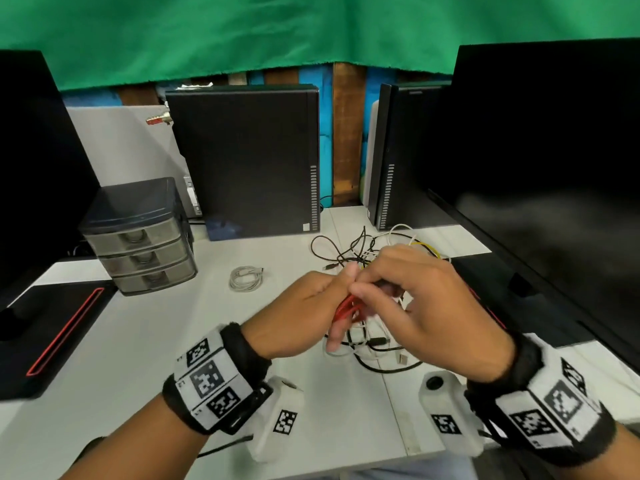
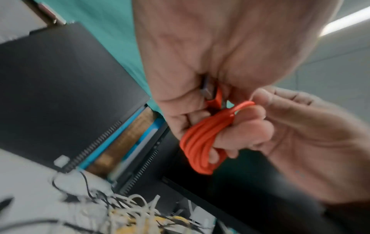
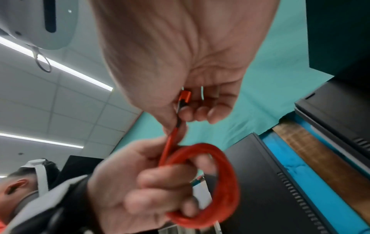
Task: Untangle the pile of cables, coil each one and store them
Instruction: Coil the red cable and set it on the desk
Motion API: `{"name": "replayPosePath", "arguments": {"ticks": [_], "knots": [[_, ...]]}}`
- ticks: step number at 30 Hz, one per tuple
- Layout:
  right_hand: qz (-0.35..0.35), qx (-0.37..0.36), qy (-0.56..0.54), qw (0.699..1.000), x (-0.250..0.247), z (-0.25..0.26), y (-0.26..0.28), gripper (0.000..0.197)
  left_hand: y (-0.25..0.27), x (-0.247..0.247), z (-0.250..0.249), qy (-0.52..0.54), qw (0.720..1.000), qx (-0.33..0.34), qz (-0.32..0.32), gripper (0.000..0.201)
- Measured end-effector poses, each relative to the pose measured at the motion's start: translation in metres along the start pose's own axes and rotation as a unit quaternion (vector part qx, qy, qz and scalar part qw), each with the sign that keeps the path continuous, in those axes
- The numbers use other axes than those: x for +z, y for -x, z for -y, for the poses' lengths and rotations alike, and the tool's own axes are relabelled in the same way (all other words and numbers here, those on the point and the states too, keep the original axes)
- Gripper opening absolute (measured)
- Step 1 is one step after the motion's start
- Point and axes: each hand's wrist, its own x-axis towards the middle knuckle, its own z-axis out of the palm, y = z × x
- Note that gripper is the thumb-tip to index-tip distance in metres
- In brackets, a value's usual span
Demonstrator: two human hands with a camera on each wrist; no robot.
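Head view looks down; both wrist views look up, sharing the red cable (image 2: 202, 142).

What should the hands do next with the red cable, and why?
Probably wrap the loose end around the coil. The left hand holds the red cable already looped into a ring, and the right hand pinches its last free bit by the plug, so only that tail looks unwound.

White desk (image 1: 145, 341) with cable tangle (image 1: 377, 251), coiled white cable (image 1: 246, 278), drawer unit (image 1: 138, 237), computer towers (image 1: 246, 161).

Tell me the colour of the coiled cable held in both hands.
Orange-red. The thin coiled cable shows best in the right wrist view, looped around the left hand's fingers.
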Motion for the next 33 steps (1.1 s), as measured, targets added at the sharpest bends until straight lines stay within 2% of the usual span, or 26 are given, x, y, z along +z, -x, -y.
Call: {"name": "replayPosePath", "arguments": {"ticks": [2, 4, 7, 9, 10, 11, 14, 17, 19, 22, 26, 29, 33], "knots": [[-0.05, 0.017, -0.049, 0.997, 0.006, -0.008, -0.001, 0.016, 0.003, 0.0, -0.007, 0.125, 0.991, -0.026, 0.043, 0.078], [-0.077, 0.075, -0.132, 0.985, 0.014, -0.01, 0.0, 0.019, 0.003, -0.002, -0.005, 0.231, 0.971, -0.025, 0.053, 0.073], [-0.036, 0.167, -0.323, 0.931, 0.02, -0.004, 0.001, 0.027, -0.001, -0.003, -0.003, 0.3, 0.954, -0.02, -0.016, 0.048], [-0.015, 0.216, -0.403, 0.889, 0.021, -0.002, 0.001, 0.047, -0.002, -0.006, -0.005, 0.33, 0.941, -0.023, -0.077, 0.043], [-0.017, 0.224, -0.417, 0.881, 0.023, -0.001, 0.001, 0.05, -0.002, -0.008, -0.006, 0.338, 0.936, -0.022, -0.096, 0.042], [-0.031, 0.223, -0.418, 0.88, 0.024, -0.001, 0.001, 0.044, -0.003, -0.009, -0.006, 0.339, 0.934, -0.021, -0.108, 0.042], [-0.105, 0.2, -0.356, 0.907, 0.032, -0.003, 0.002, 0.014, -0.004, -0.006, -0.006, 0.302, 0.942, -0.016, -0.147, 0.048], [-0.17, 0.146, -0.239, 0.945, 0.035, -0.006, 0.004, 0.019, -0.006, -0.002, -0.006, 0.23, 0.955, -0.015, -0.184, 0.049], [-0.195, 0.104, -0.141, 0.965, 0.036, -0.007, 0.005, 0.022, -0.005, 0.001, -0.007, 0.23, 0.956, -0.024, -0.182, 0.042], [-0.232, 0.077, -0.067, 0.967, 0.041, -0.006, 0.007, 0.023, -0.004, 0.009, -0.012, 0.279, 0.942, -0.046, -0.182, 0.025], [-0.245, 0.066, -0.04, 0.967, 0.038, -0.009, 0.006, 0.023, -0.004, 0.02, -0.008, 0.353, 0.915, -0.085, -0.178, 0.021], [-0.23, 0.08, -0.017, 0.97, 0.038, -0.02, 0.006, 0.027, -0.004, 0.027, -0.004, 0.338, 0.923, -0.071, -0.169, 0.022], [-0.211, 0.091, 0.002, 0.973, 0.042, -0.028, 0.009, 0.031, -0.004, 0.034, -0.002, 0.298, 0.938, -0.026, -0.175, 0.04]]}}
